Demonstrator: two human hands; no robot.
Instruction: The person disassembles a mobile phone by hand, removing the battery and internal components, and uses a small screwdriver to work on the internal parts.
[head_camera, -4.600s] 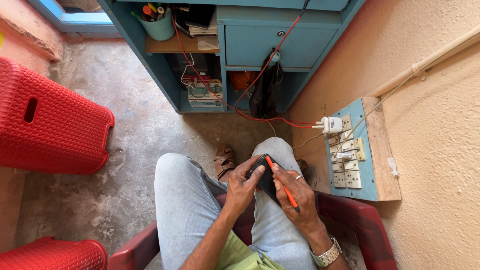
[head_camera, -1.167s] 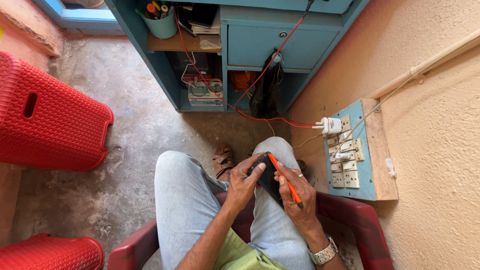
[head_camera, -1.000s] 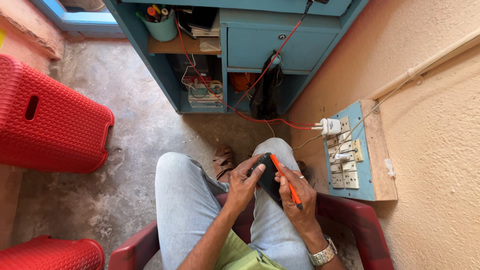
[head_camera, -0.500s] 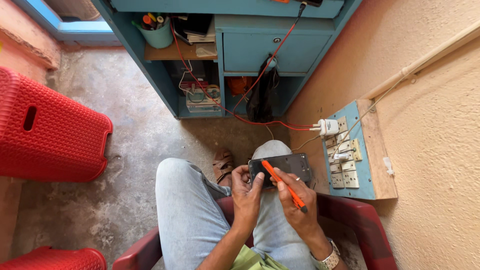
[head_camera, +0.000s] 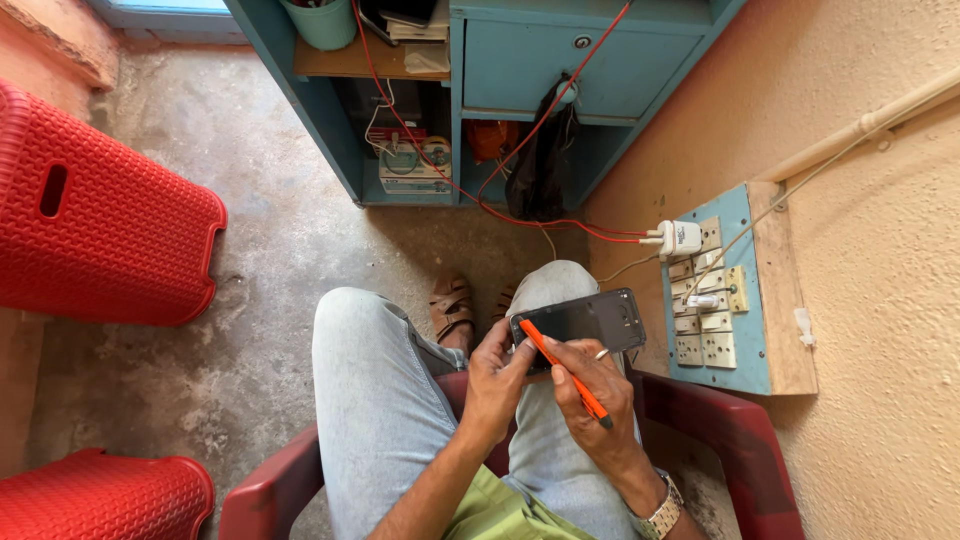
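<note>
Since the earlier frames the phone (head_camera: 585, 322) has turned from pointing away over the knee to lying crosswise above the right thigh, its dark face up. The left hand (head_camera: 497, 375) has its grip closed on the phone's left end, thumb on top. The right hand (head_camera: 590, 385) has its grip closed around an orange screwdriver (head_camera: 563, 372), whose tip rests at the phone's lower left corner. The person sits in a red chair (head_camera: 735, 440), beside a blue switchboard (head_camera: 715, 300) on the wall
</note>
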